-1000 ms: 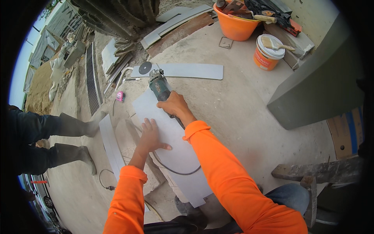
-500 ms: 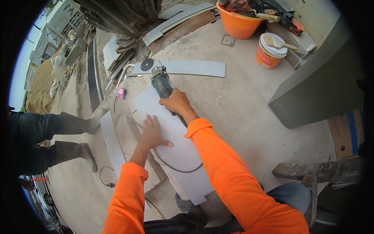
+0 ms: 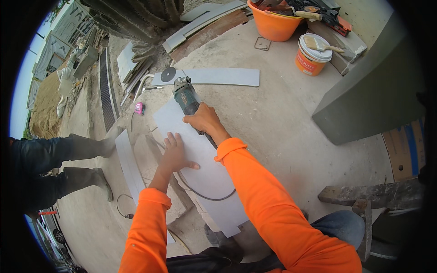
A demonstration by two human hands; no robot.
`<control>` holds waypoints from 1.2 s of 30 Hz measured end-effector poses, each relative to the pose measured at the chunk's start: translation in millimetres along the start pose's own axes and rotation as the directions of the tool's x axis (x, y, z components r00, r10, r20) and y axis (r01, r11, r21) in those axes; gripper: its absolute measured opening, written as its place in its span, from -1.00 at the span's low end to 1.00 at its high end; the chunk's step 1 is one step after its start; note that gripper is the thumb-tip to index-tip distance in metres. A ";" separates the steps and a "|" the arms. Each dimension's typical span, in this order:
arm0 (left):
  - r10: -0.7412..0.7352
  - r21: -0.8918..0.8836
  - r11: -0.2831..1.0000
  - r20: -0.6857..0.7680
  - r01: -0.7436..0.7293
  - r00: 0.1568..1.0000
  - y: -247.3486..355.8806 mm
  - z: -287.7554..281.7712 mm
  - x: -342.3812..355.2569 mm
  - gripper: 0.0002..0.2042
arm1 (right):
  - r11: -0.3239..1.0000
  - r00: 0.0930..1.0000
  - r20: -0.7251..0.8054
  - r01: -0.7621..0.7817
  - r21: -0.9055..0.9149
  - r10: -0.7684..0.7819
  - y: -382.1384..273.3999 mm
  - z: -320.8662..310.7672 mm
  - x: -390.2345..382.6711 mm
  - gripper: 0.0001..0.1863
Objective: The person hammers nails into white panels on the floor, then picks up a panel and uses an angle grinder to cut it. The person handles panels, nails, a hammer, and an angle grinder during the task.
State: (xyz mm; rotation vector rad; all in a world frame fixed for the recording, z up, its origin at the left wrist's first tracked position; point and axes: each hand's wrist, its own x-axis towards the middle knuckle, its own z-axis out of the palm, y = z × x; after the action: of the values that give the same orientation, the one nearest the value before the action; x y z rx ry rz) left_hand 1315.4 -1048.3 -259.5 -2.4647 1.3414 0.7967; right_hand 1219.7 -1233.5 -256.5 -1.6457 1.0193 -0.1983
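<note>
My right hand (image 3: 204, 120) is wrapped round the body of a green angle grinder (image 3: 185, 96), whose head points away from me over the far end of a pale grey board (image 3: 210, 157). Flat on that board, with fingers and thumb spread, lies my left hand (image 3: 175, 152). The grinder's dark cord (image 3: 214, 199) loops across the board below my hands. Beyond the grinder's head lies a long narrow grey strip (image 3: 227, 77) with a black cutting disc (image 3: 168, 74) on it. Whether the grinder's own disc touches the board is hidden.
A pink tape measure (image 3: 139, 108) lies left of the board, near a narrow offcut (image 3: 130, 159). Another person's boots (image 3: 98, 177) stand at the left. An orange tub (image 3: 275, 22) of tools and a putty bucket (image 3: 312, 57) with a brush stand at the far right, beyond a grey pillar (image 3: 364, 95).
The whole view has shifted slightly, so most things sit a little higher and further left. Both hands keep their places on the grinder and the board.
</note>
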 end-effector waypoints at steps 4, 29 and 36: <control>-0.014 0.007 1.000 0.006 0.014 1.000 0.6 0.0 -0.1 0.63 | 1.000 1.000 0.010 -0.018 0.013 0.018 1.9 -1.7 -4.2 -0.25; 0.007 -0.002 1.000 -0.006 -0.007 1.000 -3.3 2.5 1.9 0.64 | 0.999 1.000 0.012 -0.001 0.033 0.001 13.9 -6.4 -22.5 -0.24; 0.016 -0.013 1.000 -0.011 -0.016 1.000 -4.1 2.0 1.6 0.64 | 0.999 1.000 0.012 -0.009 0.035 0.008 17.2 -7.4 -28.9 -0.23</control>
State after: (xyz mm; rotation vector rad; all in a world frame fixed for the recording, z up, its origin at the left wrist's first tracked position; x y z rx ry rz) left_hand 1318.7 -1046.3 -262.3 -2.4748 1.3656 0.7998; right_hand 1188.8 -1218.4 -258.0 -1.6093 1.0082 -0.1993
